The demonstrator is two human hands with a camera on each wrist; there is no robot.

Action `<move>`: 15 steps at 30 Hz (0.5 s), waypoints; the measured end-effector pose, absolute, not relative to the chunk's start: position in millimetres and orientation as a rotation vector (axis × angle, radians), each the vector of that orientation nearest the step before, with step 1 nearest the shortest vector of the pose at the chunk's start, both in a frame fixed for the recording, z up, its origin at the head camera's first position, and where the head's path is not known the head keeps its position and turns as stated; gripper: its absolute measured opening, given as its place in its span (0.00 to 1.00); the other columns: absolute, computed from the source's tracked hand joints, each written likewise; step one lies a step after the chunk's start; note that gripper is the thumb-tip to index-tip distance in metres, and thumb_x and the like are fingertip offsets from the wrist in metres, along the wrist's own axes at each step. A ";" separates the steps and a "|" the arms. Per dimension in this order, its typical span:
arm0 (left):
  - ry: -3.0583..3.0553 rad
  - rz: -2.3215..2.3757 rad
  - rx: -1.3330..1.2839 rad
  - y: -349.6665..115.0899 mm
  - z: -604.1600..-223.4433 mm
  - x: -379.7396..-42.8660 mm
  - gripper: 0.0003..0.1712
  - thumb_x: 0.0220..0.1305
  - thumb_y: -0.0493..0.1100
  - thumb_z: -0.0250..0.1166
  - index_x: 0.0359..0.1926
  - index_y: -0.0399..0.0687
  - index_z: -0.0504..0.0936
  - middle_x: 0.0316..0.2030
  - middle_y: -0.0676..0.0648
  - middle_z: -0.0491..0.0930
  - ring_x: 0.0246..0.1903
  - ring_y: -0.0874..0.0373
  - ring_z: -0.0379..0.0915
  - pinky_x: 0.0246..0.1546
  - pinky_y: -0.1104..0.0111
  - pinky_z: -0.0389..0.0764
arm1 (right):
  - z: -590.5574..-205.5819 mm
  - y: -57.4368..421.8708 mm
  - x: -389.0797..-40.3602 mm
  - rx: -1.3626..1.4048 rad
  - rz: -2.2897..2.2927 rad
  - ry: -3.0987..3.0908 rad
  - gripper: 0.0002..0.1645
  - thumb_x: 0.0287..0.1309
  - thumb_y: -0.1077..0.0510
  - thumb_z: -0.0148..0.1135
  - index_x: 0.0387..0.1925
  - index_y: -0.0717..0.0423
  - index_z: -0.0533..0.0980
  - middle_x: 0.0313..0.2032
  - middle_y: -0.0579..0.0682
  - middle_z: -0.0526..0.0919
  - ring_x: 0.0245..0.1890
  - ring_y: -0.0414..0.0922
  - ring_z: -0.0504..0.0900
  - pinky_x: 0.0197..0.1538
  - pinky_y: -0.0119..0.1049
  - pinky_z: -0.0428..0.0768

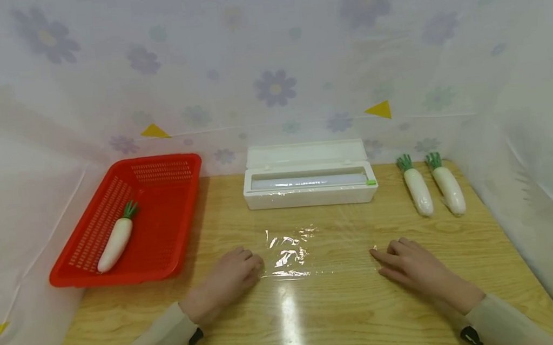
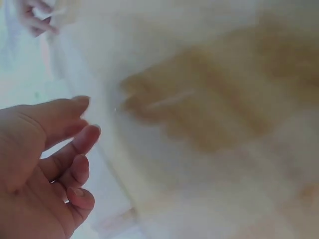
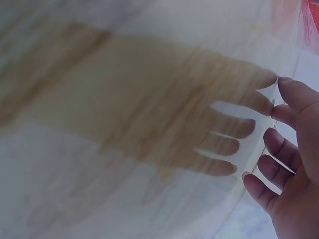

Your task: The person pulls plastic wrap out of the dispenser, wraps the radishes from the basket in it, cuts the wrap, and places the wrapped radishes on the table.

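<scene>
A clear sheet of cling film [image 1: 288, 255] stretches from the white dispenser box [image 1: 310, 197] toward me, lying over the wooden table. At its front left corner is my left hand [image 1: 229, 282]; in the left wrist view its thumb [image 2: 70, 109] and fingers are loosely bent with a gap between them. My right hand [image 1: 418, 269] rests by the front right edge of the film, fingers spread and nearly straight. Its thumb [image 3: 296, 92] and fingertips meet the surface in the right wrist view. Whether either hand touches the film is hard to tell.
A red basket [image 1: 183, 223] on the left holds one white radish [image 1: 116, 244] with green stems. Two more radishes, a nearer-left one [image 1: 419, 191] and a right one [image 1: 449, 191], lie at the right with shiny surfaces. The box's lid [image 1: 304, 153] stands raised. Flowered sheeting surrounds the table.
</scene>
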State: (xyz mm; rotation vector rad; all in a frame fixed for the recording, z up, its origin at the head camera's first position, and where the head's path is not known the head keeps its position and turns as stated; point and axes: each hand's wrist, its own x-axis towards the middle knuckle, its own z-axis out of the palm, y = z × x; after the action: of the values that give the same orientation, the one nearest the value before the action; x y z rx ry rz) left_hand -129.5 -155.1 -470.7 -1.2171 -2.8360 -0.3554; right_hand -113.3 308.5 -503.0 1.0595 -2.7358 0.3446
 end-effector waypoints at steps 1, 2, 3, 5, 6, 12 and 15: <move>-2.831 -0.374 -1.222 -155.6 -465.4 -130.6 0.11 0.65 0.39 0.73 0.47 0.45 0.85 0.39 0.50 0.83 0.40 0.54 0.75 0.43 0.63 0.80 | -503.0 308.3 -113.3 1.064 0.341 -2.728 0.29 0.60 0.52 0.75 0.62 0.54 0.83 0.35 0.35 0.73 0.33 0.33 0.63 0.34 0.32 0.67; -2.824 -0.401 -1.224 -156.3 -459.6 -131.9 0.11 0.64 0.38 0.74 0.47 0.45 0.86 0.39 0.49 0.83 0.40 0.54 0.76 0.43 0.63 0.80 | -503.5 308.6 -113.3 1.065 0.338 -2.723 0.29 0.60 0.52 0.76 0.62 0.54 0.83 0.34 0.35 0.72 0.33 0.33 0.62 0.34 0.32 0.67; -2.827 -0.427 -1.217 -157.2 -452.5 -133.3 0.11 0.64 0.39 0.74 0.47 0.45 0.86 0.39 0.49 0.84 0.40 0.54 0.77 0.43 0.64 0.81 | -503.7 308.7 -113.3 1.066 0.337 -2.719 0.29 0.60 0.52 0.76 0.62 0.54 0.83 0.34 0.35 0.72 0.33 0.33 0.62 0.34 0.32 0.66; -2.829 -0.474 -1.196 -160.4 -436.0 -136.8 0.11 0.65 0.40 0.74 0.48 0.44 0.86 0.39 0.49 0.83 0.40 0.54 0.77 0.41 0.65 0.81 | -503.9 308.9 -112.9 1.059 0.340 -2.719 0.29 0.59 0.53 0.76 0.62 0.54 0.83 0.34 0.35 0.71 0.32 0.33 0.61 0.34 0.31 0.66; -2.836 -0.494 -1.173 -162.8 -426.5 -139.1 0.11 0.66 0.41 0.73 0.48 0.45 0.86 0.39 0.49 0.83 0.40 0.54 0.78 0.40 0.65 0.82 | -504.1 309.1 -113.0 1.056 0.343 -2.718 0.29 0.59 0.53 0.76 0.62 0.53 0.83 0.34 0.35 0.71 0.33 0.33 0.61 0.34 0.31 0.66; -2.896 -0.562 -0.921 -191.8 -372.1 -164.5 0.10 0.68 0.43 0.72 0.48 0.46 0.87 0.37 0.52 0.84 0.40 0.53 0.79 0.40 0.60 0.82 | -505.1 309.4 -115.0 1.061 0.355 -2.695 0.29 0.58 0.53 0.77 0.61 0.54 0.83 0.34 0.35 0.71 0.32 0.33 0.62 0.34 0.31 0.66; -2.961 -0.618 -0.759 -218.5 -350.7 -185.6 0.10 0.71 0.43 0.69 0.49 0.44 0.87 0.40 0.48 0.86 0.42 0.49 0.79 0.44 0.53 0.81 | -505.8 310.6 -115.8 1.067 0.356 -2.685 0.29 0.59 0.52 0.76 0.61 0.54 0.83 0.33 0.35 0.71 0.32 0.33 0.62 0.33 0.32 0.66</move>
State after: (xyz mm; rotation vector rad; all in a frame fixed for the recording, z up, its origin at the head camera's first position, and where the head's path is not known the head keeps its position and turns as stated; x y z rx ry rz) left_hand -185.6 -218.5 -350.7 -0.7588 -2.9610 -0.6183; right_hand -115.8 310.6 -505.8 1.0674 -2.6851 0.3560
